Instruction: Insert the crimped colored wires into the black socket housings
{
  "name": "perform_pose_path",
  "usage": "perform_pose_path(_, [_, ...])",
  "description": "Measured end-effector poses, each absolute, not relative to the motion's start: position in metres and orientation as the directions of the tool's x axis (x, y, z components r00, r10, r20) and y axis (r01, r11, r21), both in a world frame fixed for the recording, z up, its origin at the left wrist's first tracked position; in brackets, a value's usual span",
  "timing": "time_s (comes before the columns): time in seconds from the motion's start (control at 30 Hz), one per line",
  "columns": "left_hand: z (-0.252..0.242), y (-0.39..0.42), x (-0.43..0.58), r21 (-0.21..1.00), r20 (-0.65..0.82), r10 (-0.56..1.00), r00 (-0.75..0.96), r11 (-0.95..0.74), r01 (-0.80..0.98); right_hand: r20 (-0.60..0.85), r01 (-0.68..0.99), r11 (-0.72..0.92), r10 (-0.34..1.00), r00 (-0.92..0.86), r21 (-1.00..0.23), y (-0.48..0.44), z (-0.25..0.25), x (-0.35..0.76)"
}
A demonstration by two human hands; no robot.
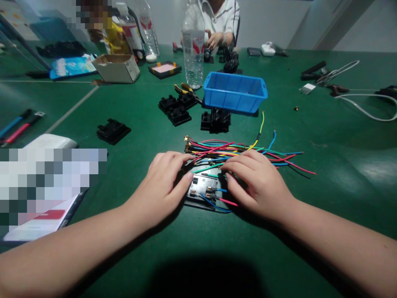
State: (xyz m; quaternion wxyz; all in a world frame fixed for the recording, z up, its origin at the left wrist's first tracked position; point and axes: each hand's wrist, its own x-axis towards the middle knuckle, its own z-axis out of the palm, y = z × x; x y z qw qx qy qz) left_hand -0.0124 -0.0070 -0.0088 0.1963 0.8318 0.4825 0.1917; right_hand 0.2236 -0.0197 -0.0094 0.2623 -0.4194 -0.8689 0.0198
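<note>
A black plastic panel [203, 186] lies on the green table with metal terminals and short blue and red wires attached. My left hand [164, 180] is closed on its left side, thumb at the near edge and fingers beyond; the fingertips are partly hidden. My right hand [259, 178] is bent over the panel's right side, thumb and fingers pinched around a green wire [208, 167] whose end is hard to make out. Just behind both hands is a loose bundle of red, blue, green and yellow wires [229, 149] with brass-coloured ends at the left.
Behind the wires are a blue bin [235, 93], stacked black plastic parts [218, 120], yellow-handled pliers [185, 89] and a water bottle [194, 49]. Another black part [113, 131] lies left, near a phone-like device [46, 215]. Across the table sits a person in white [221, 20].
</note>
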Motion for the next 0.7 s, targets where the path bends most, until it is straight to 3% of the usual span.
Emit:
perform_pose_path(0.17, [-0.0091,-0.0072,-0.0124,0.507,0.072,0.873,0.483,-0.449,0.735,0.348,0.779,0.569,0.809,-0.474,-0.262,-0.0191,-0.0106,0.2226])
perform_pose_path(0.7, [-0.0059,-0.0062,-0.0123,0.520,0.102,0.849,0.518,-0.489,0.700,0.280,0.805,0.526,0.845,-0.456,-0.275,-0.0183,-0.0123,0.2226])
